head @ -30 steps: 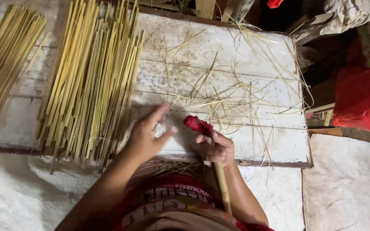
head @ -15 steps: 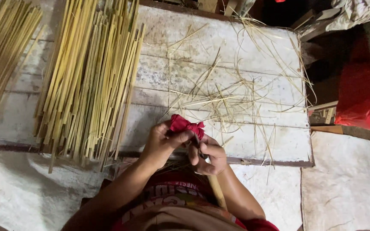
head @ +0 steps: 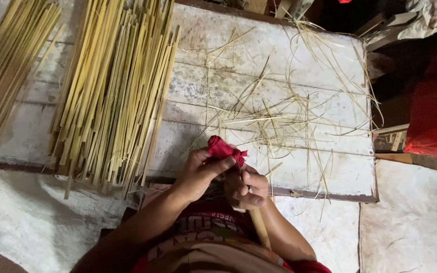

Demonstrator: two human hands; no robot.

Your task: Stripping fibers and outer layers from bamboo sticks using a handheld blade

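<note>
Two hands close together at the near edge of a whitewashed wooden board (head: pixel 299 60). Left hand (head: pixel 198 174) curled, thumb and fingertips pinching a crumpled red cloth (head: pixel 224 149) from the left. Right hand (head: pixel 248 188) clenched around a wooden handle (head: pixel 260 228), fingers pressed together, thumb up against the red cloth just above. Red cloth bunched over the top of that handle, between both hands, above the board's front edge. Left of the hands, a thick pile of yellow bamboo strips (head: pixel 115 91); farther left, a second bundle (head: pixel 6 71). Loose thin shavings (head: pixel 284 116) scattered across the board beyond the hands. Red bag (head: pixel 436 121) at far right.
</note>
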